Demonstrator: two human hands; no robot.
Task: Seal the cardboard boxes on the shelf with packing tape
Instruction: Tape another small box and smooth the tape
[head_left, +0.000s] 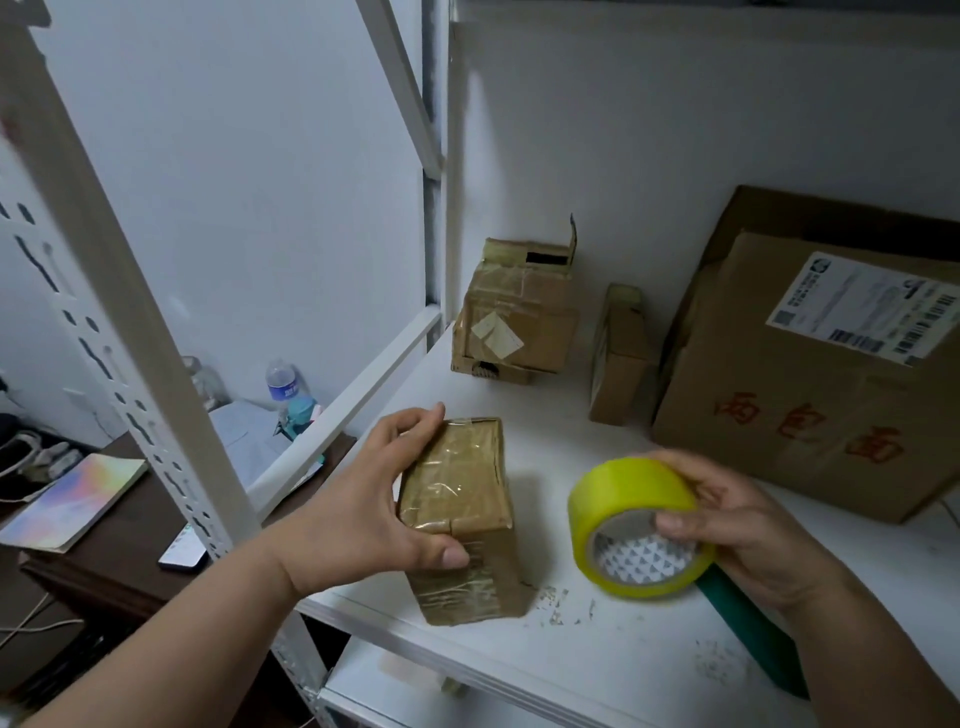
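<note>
A small cardboard box (457, 499), wrapped in clear tape, lies near the front edge of the white shelf (597, 665). My left hand (363, 499) grips its left side, fingers curled over the far top edge and thumb on the near end. My right hand (737, 525) holds a yellow roll of packing tape (628, 514) just above the shelf, to the right of the box, thumb inside the core. Farther back stand a torn small box (514, 317), a thin box on its edge (618, 358) and a large box (810, 374) with a shipping label.
A green strip (753, 639) lies on the shelf under my right wrist. White shelf uprights (119, 332) rise at the left. Beyond them a brown desk (130, 525) carries a notebook, a phone (184, 551), a water bottle (280, 382) and cables.
</note>
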